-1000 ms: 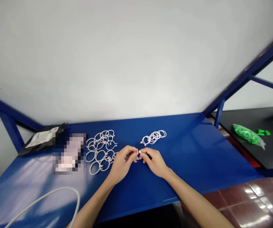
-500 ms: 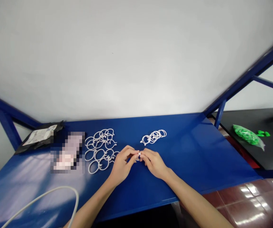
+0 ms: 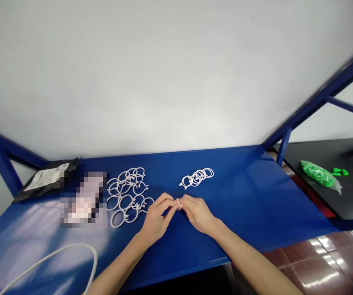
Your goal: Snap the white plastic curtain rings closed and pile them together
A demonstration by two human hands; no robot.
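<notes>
My left hand [image 3: 158,217] and my right hand [image 3: 198,213] meet over the middle of the blue table. The fingertips of both are pinched on a white plastic ring [image 3: 179,203], and only a small bit of it shows between them. Left of my left hand lies a spread of several white plastic rings [image 3: 125,201], overlapping, some with gaps and small knobbed ends. Beyond my right hand, a smaller overlapping row of white rings [image 3: 197,178] rests on the table.
The blue table [image 3: 240,184] backs onto a pale wall. On its left are a black package [image 3: 45,178] with a white label, a blurred-out object [image 3: 85,198] and a white cable [image 3: 80,246]. A bag of green pieces [image 3: 319,175] lies on a black table at right.
Both hands stay together, with the fingertips pressed closer; less of the ring between them shows now. The whole view has shifted slightly.
</notes>
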